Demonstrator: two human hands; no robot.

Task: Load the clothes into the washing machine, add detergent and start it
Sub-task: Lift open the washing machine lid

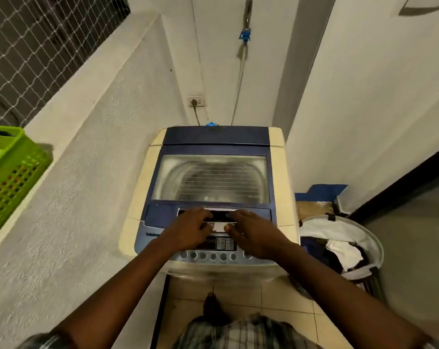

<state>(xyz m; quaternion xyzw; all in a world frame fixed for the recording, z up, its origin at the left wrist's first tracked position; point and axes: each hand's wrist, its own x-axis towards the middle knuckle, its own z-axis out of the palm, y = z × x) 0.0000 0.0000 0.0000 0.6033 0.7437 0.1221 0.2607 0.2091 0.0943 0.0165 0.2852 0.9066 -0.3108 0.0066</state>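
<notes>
We have both hands at the front edge of the washing machine (213,187) lid (211,177), which is down; left hand (188,226) and right hand (251,231) lie flat, fingers spread and resting on the lid handle strip, clamped on nothing yet; the clothes (342,250) sit in the laundry basket (376,244) just beside the machine on our right, so loading looks not yet begun; no detergent container in view that we can identify.

Risks: right palm hangs over the control panel (213,249), so a stray button press is likely if we push down to lever the lid; fingers sit right at the lid seam, a pinch point if the lid folds or drops back; a one-sided pull could twist the lid.

Room: wall (87,172) tight on the left, wall near on the right; behind the lid a hose (240,81) and a plug at the socket (196,102), so the swing upward may come near them; basket near the right elbow; floor (276,303) in front open; green crate (9,177) on the left ledge, well apart.
</notes>
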